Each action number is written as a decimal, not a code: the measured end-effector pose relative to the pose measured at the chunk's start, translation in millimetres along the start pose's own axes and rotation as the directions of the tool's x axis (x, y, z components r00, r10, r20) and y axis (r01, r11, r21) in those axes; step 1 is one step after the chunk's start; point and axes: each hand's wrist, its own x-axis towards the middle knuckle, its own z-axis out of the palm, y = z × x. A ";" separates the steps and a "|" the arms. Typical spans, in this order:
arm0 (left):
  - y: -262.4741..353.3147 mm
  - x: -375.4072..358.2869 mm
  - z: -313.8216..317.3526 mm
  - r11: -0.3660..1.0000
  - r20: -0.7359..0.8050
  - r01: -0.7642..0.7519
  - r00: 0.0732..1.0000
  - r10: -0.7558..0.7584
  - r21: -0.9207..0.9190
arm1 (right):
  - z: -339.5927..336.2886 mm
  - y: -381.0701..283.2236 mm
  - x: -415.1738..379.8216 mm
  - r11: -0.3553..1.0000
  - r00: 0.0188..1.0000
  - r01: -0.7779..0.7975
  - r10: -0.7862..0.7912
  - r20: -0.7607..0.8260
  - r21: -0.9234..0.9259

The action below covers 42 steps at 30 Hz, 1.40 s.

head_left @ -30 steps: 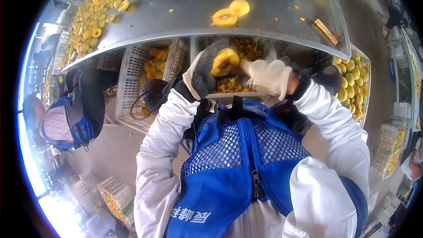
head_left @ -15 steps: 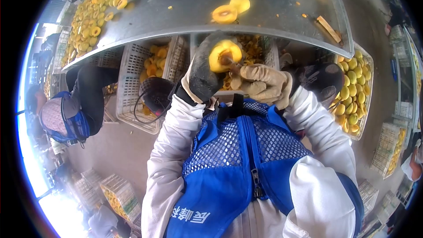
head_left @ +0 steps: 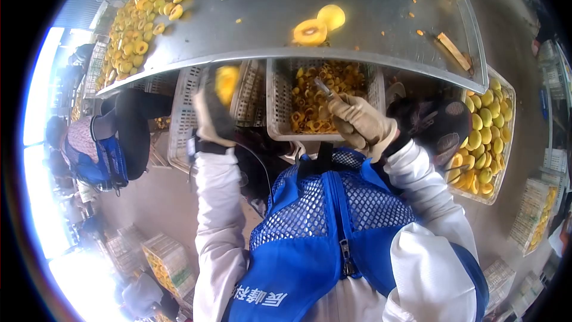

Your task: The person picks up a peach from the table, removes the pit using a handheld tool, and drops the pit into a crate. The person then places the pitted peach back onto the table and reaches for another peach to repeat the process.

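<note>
1 head view, steeply downward, close

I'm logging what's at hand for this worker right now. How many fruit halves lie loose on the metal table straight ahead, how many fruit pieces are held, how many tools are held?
Fruit halves on the metal table: 2
Fruit piece in the left hand: 1
Pitting tool in the right hand: 1
Total: 4

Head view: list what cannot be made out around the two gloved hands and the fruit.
- Left hand and the yellow fruit half in its grip: motion-blurred, so the cut face is unreadable.
- Small tool in the right hand: handle buried in the glove, tip too small to identify.
- Crate of scraps: far side hidden under the metal table edge.
</note>
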 end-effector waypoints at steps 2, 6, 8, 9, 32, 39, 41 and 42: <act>-16.0 38.2 -63.4 0.955 0.024 -0.151 0.988 0.150 0.255 | -5.9 -2.9 -2.3 1.000 1.000 0.024 -0.024 0.012 0.000; 15.5 69.0 -40.6 0.929 0.027 -0.162 0.986 0.163 0.332 | -17.9 4.9 1.0 0.997 0.999 0.011 -0.014 -0.048 -0.078; 37.5 72.0 36.0 0.939 0.075 -0.057 0.997 0.034 0.339 | -18.5 3.7 0.8 0.993 0.998 0.018 -0.024 -0.054 -0.119; 12.0 91.1 58.9 0.859 0.237 -0.267 0.955 0.177 0.437 | -18.9 3.2 -0.2 0.986 0.998 0.024 -0.034 -0.061 -0.163; 61.3 -16.7 108.0 0.807 0.398 -0.590 0.740 0.542 0.000 | 9.8 -31.0 -19.9 0.962 0.956 0.090 -0.156 -0.248 -0.257; 62.0 -52.7 119.7 0.889 0.308 -0.444 0.836 0.455 -0.108 | 27.1 -25.8 -11.0 0.874 0.914 0.088 -0.262 -0.309 -0.478; 57.5 -50.3 119.0 0.928 0.377 -0.362 0.850 0.368 -0.088 | 36.3 -34.3 -18.2 0.751 0.904 0.004 -0.284 -0.318 -0.660; 57.8 -50.7 119.4 0.928 0.377 -0.361 0.850 0.369 -0.093 | 36.9 -35.1 -18.5 0.749 0.903 0.001 -0.285 -0.321 -0.662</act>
